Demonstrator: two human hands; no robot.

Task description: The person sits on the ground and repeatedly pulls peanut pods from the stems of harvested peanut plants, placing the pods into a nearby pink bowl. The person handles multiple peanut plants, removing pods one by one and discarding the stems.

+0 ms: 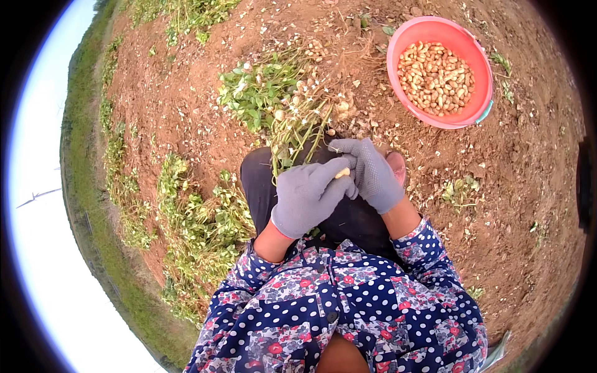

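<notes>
Both my hands wear grey knitted gloves and meet above my lap. My left hand (311, 191) is closed, with a pale yellow peanut (342, 173) showing at its fingertips, against the fingers of my right hand. Bent fingers close my right hand (371, 176) too; what lies inside them is hidden. A pulled peanut plant (292, 118) lies just beyond, its stems running down to my left hand and its leaves to the left. Pods and roots show among its stems. Whether my left hand also grips the stems I cannot tell.
A pink bucket (398, 57) partly filled with peanuts stands at the far right on reddish-brown soil (516, 205). More peanut plants (193, 217) lie in a row at the left, and others (199, 15) at the far left. A shoe (396, 168) shows beside my right hand.
</notes>
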